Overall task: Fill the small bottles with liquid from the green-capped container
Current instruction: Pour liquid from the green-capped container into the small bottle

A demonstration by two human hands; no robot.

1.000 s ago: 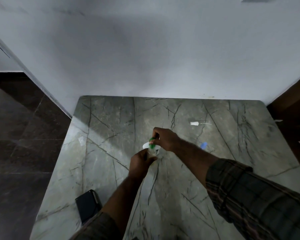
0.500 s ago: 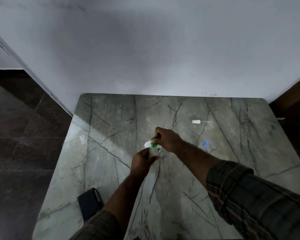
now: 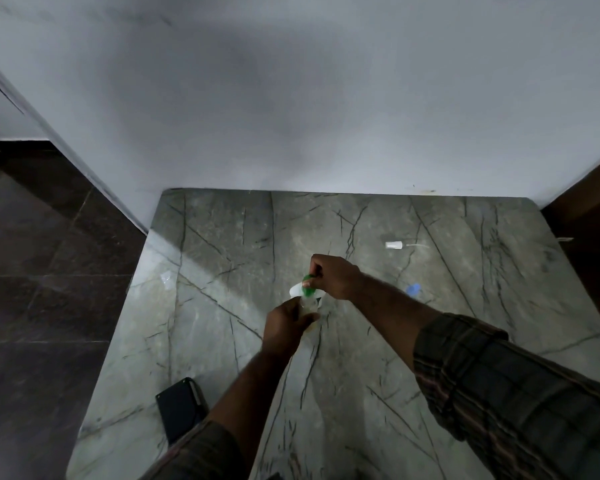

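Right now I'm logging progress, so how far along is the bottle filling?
Done: a white pump cap and a blue cap lie loose on the table, so bottles look opened. In hand: the left hand grips a small bottle while the right hand holds the green-capped container at its mouth. Left: the fill level is not readable; recapping remains.

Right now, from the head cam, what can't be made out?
All head view:
- Fill level of the small bottle: the left hand wraps it.
- Whether liquid flows from the green-capped container: the right hand covers all but its green tip.
- The white piece behind both hands: mostly hidden, identity unclear.
- The blue item: too small, blurred.
- The dark flat object: near corner under the left sleeve.
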